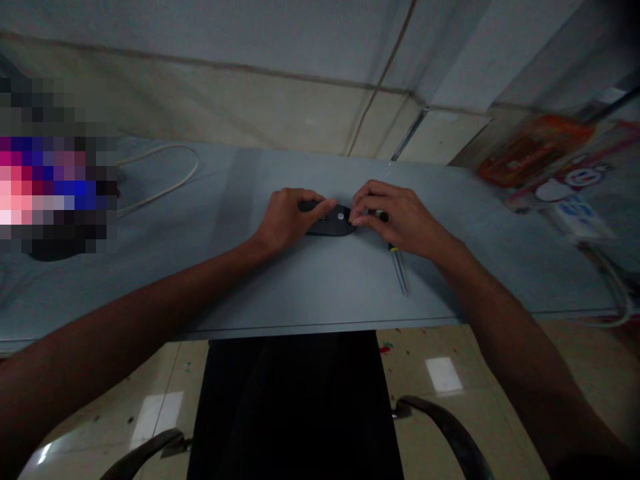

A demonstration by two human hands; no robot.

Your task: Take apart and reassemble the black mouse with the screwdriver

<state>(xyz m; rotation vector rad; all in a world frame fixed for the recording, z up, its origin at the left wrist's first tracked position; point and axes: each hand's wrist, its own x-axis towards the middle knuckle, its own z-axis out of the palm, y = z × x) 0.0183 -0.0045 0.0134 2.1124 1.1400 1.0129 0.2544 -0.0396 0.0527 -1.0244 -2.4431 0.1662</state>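
1. Toward nine o'clock, seen from the middle of the view, a white cable [193, 175] loops on the grey table [300, 293], beside a pixelated patch that hides whatever is behind it.
2. At the centre's left, the left hand [284, 217] has its fingers narrow around the black device [333, 227], thumb over the upper face. The device lies toward three o'clock from this palm.
3. Between the hands, the device has its long axis running roughly nine to three, the right end tipped slightly toward four. It appears to lie flat, with a pale round spot near its right end. Both hands touch it; the left covers more of it and is the nearer to its middle.
4. Just right of that, the right hand [397, 212] has thumb and fingertips drawn close at the device's right end, which lies toward nine from them. I cannot tell whether they pinch anything small.
5. Under the right hand, a dark-handled tool with a yellow band [393, 249] points its thin metal end toward five or six. Whether the palm holds it is unclear.
6. Toward two, an orange packet [540, 147] sits near the tiled wall [300, 117]; toward five, a chair armrest [450, 427] stands over the shiny floor [425, 360].
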